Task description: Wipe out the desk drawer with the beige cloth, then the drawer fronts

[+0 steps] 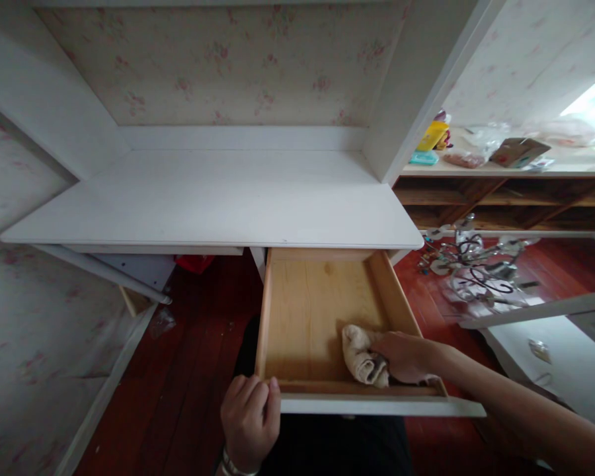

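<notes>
A wooden drawer (307, 311) with a white front is pulled out from under the white desk (248, 198). My right hand (409, 357) is inside it near the front right corner, fingers closed round a bunched cream cloth (359, 354). The cloth rests against the drawer's bottom close to its front wall. My left hand (252, 410) is curled over the front left corner of the drawer, gripping the edge of its front panel. A band shows on the left wrist.
A chandelier (480, 264) lies on the red wooden floor to the right. Behind it, a low shelf unit (506, 188) carries a cardboard box (519, 153) and plastic bags. A white cabinet piece (560, 370) is at lower right. Floral-papered wall (24, 330) borders the left.
</notes>
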Action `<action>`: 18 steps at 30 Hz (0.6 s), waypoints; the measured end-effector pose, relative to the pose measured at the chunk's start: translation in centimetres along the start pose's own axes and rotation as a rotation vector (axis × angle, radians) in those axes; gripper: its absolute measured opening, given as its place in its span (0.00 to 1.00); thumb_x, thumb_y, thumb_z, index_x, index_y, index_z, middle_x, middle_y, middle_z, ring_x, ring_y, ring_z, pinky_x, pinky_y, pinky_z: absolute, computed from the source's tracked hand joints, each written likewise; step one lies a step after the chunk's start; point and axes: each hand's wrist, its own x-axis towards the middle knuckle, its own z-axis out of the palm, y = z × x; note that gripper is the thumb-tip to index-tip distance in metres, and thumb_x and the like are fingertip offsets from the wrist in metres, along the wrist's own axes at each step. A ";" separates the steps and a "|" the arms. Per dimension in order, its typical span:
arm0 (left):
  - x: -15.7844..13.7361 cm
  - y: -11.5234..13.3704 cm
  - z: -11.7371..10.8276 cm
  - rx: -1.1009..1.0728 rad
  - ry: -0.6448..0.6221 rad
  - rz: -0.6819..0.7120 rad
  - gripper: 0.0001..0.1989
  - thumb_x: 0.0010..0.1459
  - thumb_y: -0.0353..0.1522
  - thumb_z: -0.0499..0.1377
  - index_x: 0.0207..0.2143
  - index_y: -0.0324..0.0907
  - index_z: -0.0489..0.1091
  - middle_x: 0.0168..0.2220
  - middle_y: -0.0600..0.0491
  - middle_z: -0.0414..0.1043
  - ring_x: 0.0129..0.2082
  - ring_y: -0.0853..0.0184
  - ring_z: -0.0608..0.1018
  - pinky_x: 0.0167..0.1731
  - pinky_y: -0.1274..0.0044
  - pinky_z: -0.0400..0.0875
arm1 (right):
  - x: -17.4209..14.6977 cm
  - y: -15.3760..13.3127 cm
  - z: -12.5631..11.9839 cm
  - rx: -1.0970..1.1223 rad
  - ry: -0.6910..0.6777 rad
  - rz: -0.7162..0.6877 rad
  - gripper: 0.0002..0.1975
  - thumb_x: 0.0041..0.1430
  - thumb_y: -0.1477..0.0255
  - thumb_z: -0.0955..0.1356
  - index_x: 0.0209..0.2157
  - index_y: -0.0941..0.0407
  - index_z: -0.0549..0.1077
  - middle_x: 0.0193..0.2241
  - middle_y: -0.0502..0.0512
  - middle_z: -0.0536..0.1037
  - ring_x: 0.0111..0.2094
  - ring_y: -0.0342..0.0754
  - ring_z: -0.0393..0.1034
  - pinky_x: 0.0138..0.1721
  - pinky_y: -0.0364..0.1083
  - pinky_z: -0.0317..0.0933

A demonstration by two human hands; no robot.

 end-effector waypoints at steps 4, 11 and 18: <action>-0.1 0.0 0.0 0.005 -0.004 0.002 0.17 0.56 0.24 0.57 0.17 0.42 0.57 0.18 0.56 0.55 0.21 0.69 0.61 0.26 0.73 0.56 | -0.7 1.0 -0.7 0.343 -0.104 -0.056 0.14 0.47 0.79 0.67 0.36 0.52 0.79 0.34 0.56 0.80 0.38 0.54 0.75 0.36 0.44 0.61; 0.0 0.0 -0.1 0.017 0.012 0.020 0.17 0.56 0.24 0.57 0.17 0.42 0.56 0.18 0.56 0.56 0.22 0.69 0.61 0.26 0.73 0.56 | -0.2 -0.4 -5.0 0.175 0.142 -0.076 0.16 0.48 0.80 0.64 0.38 0.54 0.77 0.34 0.57 0.80 0.36 0.52 0.74 0.35 0.43 0.58; -0.2 0.1 0.0 0.035 0.017 0.005 0.17 0.57 0.24 0.56 0.17 0.42 0.56 0.18 0.56 0.56 0.22 0.69 0.61 0.26 0.72 0.55 | 3.4 -6.4 -0.7 0.262 0.020 -0.268 0.13 0.47 0.77 0.66 0.35 0.54 0.77 0.33 0.54 0.80 0.34 0.51 0.74 0.32 0.42 0.60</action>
